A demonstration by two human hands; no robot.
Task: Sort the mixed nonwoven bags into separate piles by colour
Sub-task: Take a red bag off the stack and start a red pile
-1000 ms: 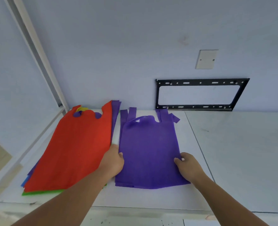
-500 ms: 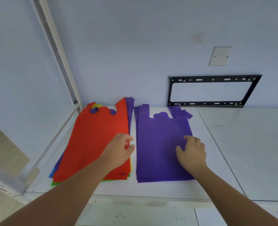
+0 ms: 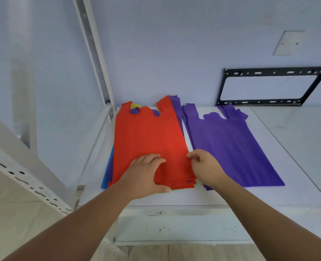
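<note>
Left hand [image 3: 146, 176] pressing flat, fingers spread, on red nonwoven bag [image 3: 148, 142] topping mixed stack — right hand [image 3: 205, 166] apparently pinching its edge beside purple bag pile [image 3: 231, 146].

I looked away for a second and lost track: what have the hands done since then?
Both hands left the purple pile. The left hand moved onto the red bag topping the mixed stack and presses it flat. The right hand crossed to that bag's right edge, fingers pinching there. Both piles stayed in place.
</note>
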